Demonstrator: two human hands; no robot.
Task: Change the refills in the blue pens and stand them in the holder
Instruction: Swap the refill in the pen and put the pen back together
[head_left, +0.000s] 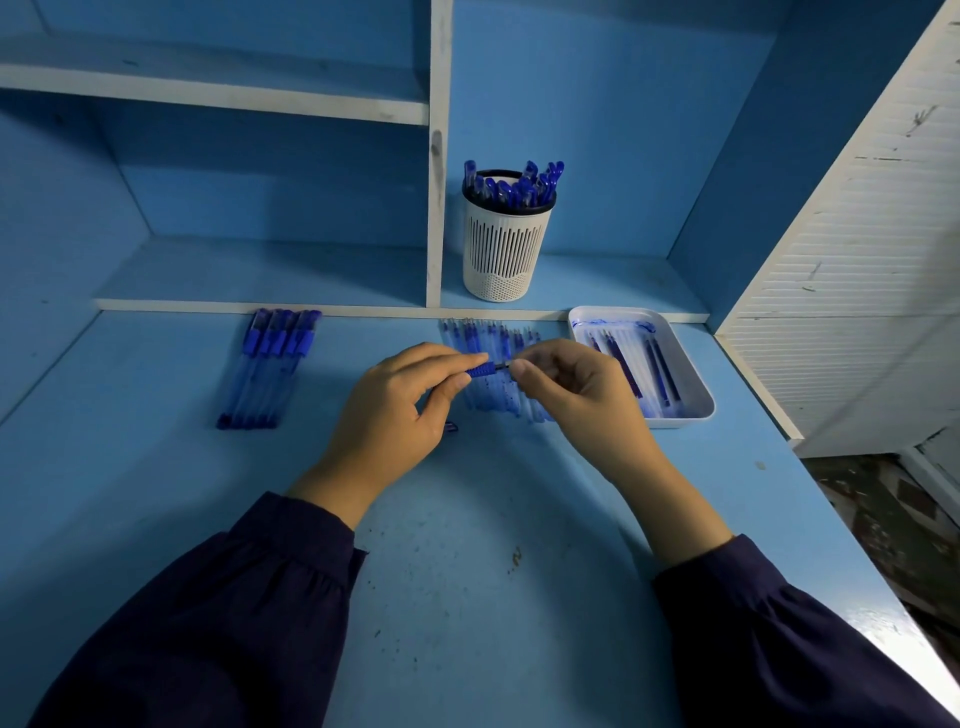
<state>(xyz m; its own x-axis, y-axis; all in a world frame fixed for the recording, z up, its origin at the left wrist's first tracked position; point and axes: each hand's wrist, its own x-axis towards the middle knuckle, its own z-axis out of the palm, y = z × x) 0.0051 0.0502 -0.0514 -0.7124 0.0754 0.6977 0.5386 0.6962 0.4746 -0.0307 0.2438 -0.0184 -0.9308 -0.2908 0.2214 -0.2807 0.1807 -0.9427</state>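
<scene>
Above the blue desktop (467, 519), between the refill row and me, my left hand (395, 415) grips a blue ribbed-grip pen (480, 370); my right hand (571, 384) pinches its dark tip. White slotted holder (501, 249) stands behind.

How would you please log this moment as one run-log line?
left hand: grips pen | right hand: pinches its tip | holder: other pens inside | step: refill change
</scene>
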